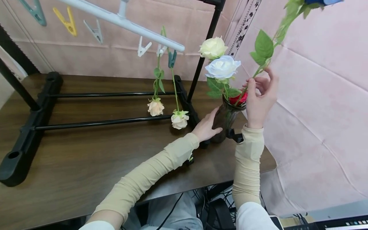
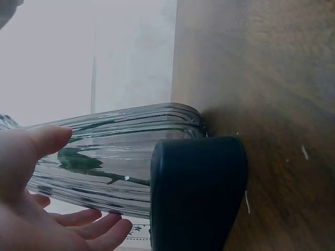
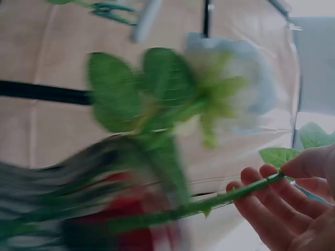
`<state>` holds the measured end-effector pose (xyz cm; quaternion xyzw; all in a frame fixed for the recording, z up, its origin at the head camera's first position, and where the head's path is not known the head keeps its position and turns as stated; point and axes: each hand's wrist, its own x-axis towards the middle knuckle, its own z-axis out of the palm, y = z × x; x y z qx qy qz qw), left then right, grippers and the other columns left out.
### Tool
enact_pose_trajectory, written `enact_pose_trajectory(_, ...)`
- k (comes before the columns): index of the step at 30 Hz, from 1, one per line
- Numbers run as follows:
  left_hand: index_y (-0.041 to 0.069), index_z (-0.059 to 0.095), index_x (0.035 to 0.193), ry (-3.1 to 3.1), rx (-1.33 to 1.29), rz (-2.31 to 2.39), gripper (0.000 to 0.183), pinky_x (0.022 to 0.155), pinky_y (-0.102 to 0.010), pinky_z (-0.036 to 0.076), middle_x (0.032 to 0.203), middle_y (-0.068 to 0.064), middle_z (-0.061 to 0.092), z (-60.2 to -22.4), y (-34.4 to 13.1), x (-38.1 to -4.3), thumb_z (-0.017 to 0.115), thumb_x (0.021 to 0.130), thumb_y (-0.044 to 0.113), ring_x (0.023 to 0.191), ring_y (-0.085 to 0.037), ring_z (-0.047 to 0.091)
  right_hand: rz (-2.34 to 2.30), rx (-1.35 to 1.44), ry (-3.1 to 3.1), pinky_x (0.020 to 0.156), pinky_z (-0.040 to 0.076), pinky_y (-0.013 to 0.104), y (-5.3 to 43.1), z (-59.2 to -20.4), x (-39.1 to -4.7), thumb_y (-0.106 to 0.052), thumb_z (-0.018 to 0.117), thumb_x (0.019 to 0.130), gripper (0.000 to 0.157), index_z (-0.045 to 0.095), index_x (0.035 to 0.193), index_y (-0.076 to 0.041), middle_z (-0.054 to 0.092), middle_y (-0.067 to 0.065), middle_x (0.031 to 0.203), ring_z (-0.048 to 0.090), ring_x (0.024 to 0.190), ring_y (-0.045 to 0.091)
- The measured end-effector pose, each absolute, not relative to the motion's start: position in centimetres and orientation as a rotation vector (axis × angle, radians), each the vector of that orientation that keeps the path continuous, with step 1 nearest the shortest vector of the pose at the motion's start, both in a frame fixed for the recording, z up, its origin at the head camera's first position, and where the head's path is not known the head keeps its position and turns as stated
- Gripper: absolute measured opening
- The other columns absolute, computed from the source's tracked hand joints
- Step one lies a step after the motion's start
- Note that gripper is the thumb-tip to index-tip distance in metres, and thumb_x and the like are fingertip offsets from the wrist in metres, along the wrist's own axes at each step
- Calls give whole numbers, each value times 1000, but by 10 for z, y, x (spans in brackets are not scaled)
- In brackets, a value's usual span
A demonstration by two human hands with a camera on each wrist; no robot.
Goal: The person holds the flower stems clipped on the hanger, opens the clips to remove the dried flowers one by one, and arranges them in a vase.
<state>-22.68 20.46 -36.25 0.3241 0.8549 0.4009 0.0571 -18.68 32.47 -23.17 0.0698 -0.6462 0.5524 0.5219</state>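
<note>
A dark, see-through glass vase (image 1: 225,116) stands at the table's right end, holding a cream rose (image 1: 213,48), a pale blue rose (image 1: 223,67) and a red flower (image 1: 238,98) low at its mouth. My left hand (image 1: 207,125) holds the vase's side; in the left wrist view the thumb and fingers lie along opposite edges of the glass (image 2: 120,157). Between thumb and fingers, my right hand (image 1: 262,92) pinches the green stem (image 3: 230,196) of a deep blue flower (image 1: 323,2). This stem slants down to the vase mouth, and its bloom is partly cut off by the frame.
A black rack with a foot (image 1: 189,102) beside the vase stands on the wooden table (image 1: 115,153). From a light blue bar (image 1: 138,29) hang several clothespins; a peach rose (image 1: 156,107) and a whitish rose (image 1: 180,120) hang upside down there. Pink cloth (image 1: 313,111) hangs behind.
</note>
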Motion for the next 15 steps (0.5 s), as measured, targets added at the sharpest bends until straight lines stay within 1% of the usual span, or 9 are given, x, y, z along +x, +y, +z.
enact_pose_trajectory(1,21,4,157,2596,979,1214,83,111,-43,39,157,-13,30,-362,203,-227,59,96,32,138,-31,43,1293,147,-1567,60,55,20,324,-235,-189,0,60,88,30,59,116,-9,63,-4,77,67,65,12)
enact_pose_trajectory(3,21,3,157,2607,970,1204,83,110,-43,40,157,-13,30,-361,201,-227,59,96,32,137,-31,44,1211,96,-1599,59,54,18,324,-243,-194,-3,59,90,24,61,112,-10,65,-5,77,67,63,8)
enact_pose_trajectory(5,22,3,157,2616,963,1197,82,110,-43,40,157,-13,30,-360,199,-227,58,97,31,138,-31,43,1144,42,-1623,59,53,15,323,-250,-198,-7,59,91,16,64,106,-7,69,0,78,66,61,3)
enact_pose_trajectory(7,22,3,157,2627,958,1189,82,110,-43,40,157,-12,30,-360,197,-228,58,97,31,138,-31,43,1076,-11,-1672,61,52,12,322,-257,-199,-8,57,92,11,64,100,-4,72,9,80,64,61,-2)
enact_pose_trajectory(8,22,3,157,2634,957,1183,82,110,-43,40,157,-12,30,-360,196,-228,58,97,31,138,-30,43,1030,-49,-1709,63,52,11,321,-260,-200,-9,57,93,12,65,98,-2,73,12,82,66,63,1)
enact_pose_trajectory(9,22,3,157,2638,953,1176,82,110,-43,40,158,-11,30,-360,195,-228,58,97,31,138,-30,43,972,-73,-1750,67,53,14,321,-264,-200,-10,57,93,14,65,96,0,73,16,84,67,66,5)
enact_pose_trajectory(11,22,2,157,2643,950,1160,83,110,-43,40,158,-12,29,-360,193,-228,59,97,31,138,-31,43,850,-99,-1832,74,52,20,321,-271,-199,-10,57,92,17,66,93,4,72,21,86,66,73,17)
enact_pose_trajectory(14,22,2,157,2643,945,1128,84,110,-42,40,158,-12,29,-358,191,-227,59,96,30,138,-31,43,681,-86,-1938,85,46,42,323,-280,-198,-11,57,91,21,67,88,8,68,23,95,58,88,40)
enact_pose_trajectory(15,22,2,157,2642,945,1117,84,110,-42,40,158,-13,29,-356,190,-226,60,96,30,138,-31,43,645,-62,-1967,86,42,48,324,-283,-197,-11,57,91,22,67,86,9,65,24,99,54,91,42)
